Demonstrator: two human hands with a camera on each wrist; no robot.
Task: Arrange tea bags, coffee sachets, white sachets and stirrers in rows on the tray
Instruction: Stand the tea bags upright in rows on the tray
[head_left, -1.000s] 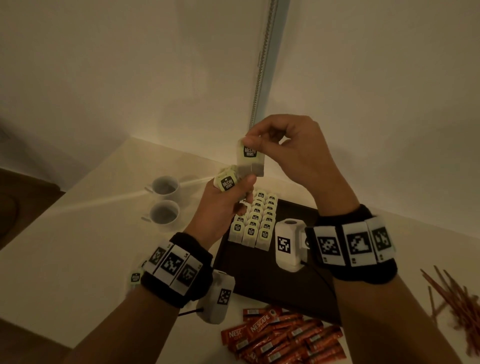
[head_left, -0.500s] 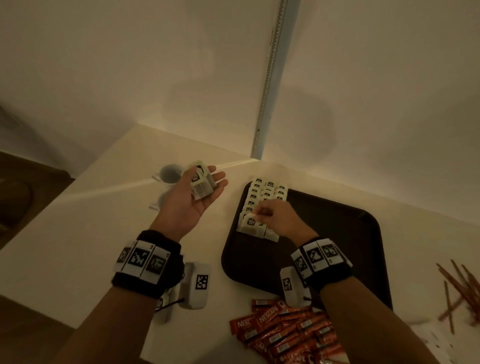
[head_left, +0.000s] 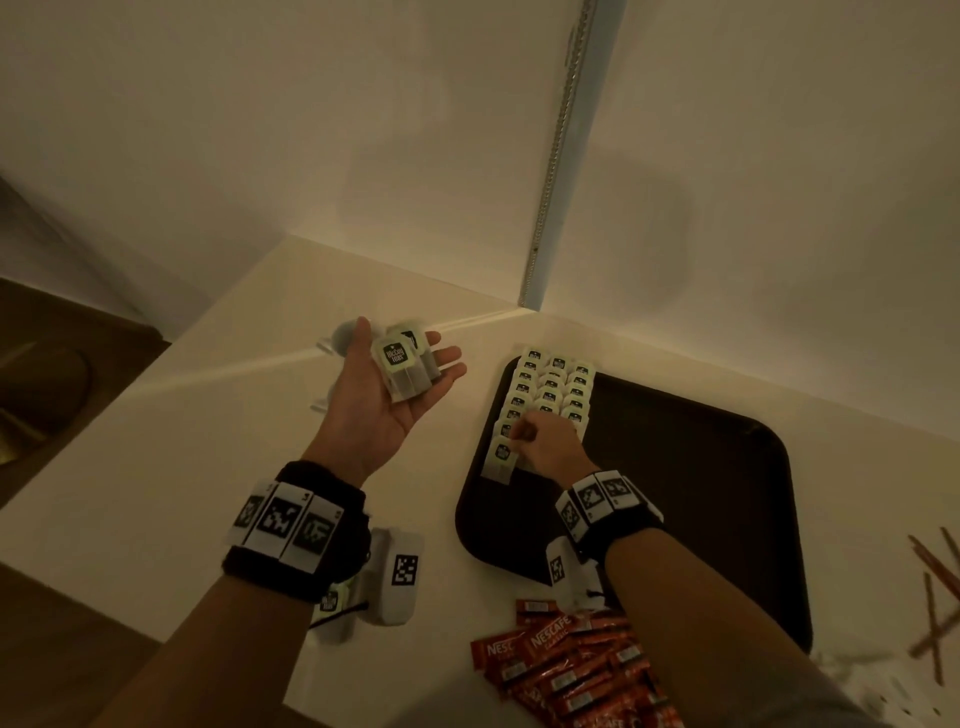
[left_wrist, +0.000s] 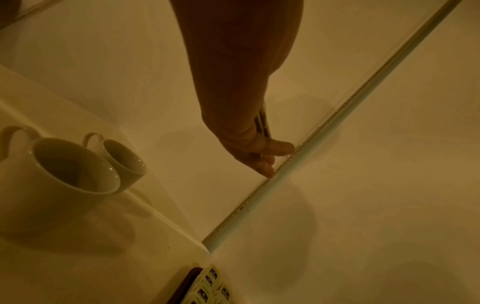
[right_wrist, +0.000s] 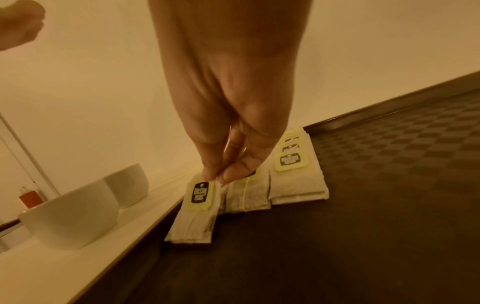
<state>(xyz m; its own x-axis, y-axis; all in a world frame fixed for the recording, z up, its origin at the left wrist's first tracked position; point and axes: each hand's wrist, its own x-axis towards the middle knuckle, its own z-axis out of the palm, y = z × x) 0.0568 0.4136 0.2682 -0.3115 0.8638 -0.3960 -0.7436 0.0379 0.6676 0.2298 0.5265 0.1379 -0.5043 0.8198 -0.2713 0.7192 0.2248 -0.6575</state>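
Observation:
My left hand (head_left: 423, 387) is held palm up over the white table, fingers straight, with a small stack of tea bags (head_left: 400, 371) lying on it. In the left wrist view only the stack's edge (left_wrist: 262, 123) shows beside the fingers (left_wrist: 267, 166). Down on the dark tray (head_left: 685, 499), my right hand (head_left: 522, 441) pinches the tag end of one tea bag (right_wrist: 193, 216) between thumb and fingers (right_wrist: 207, 172). That bag lies at the near end of the left row. Three rows of tea bags (head_left: 553, 389) fill the tray's far left corner.
Two white cups (left_wrist: 64, 170) stand left of the tray by the wall. Red coffee sachets (head_left: 571, 660) are piled on the table in front of the tray. Brown stirrers (head_left: 935, 597) lie to its right. The rest of the tray floor (right_wrist: 376, 205) is bare.
My right hand came down from chest height to the tray with one tea bag. My left hand turned palm up and opened flat under the other bags.

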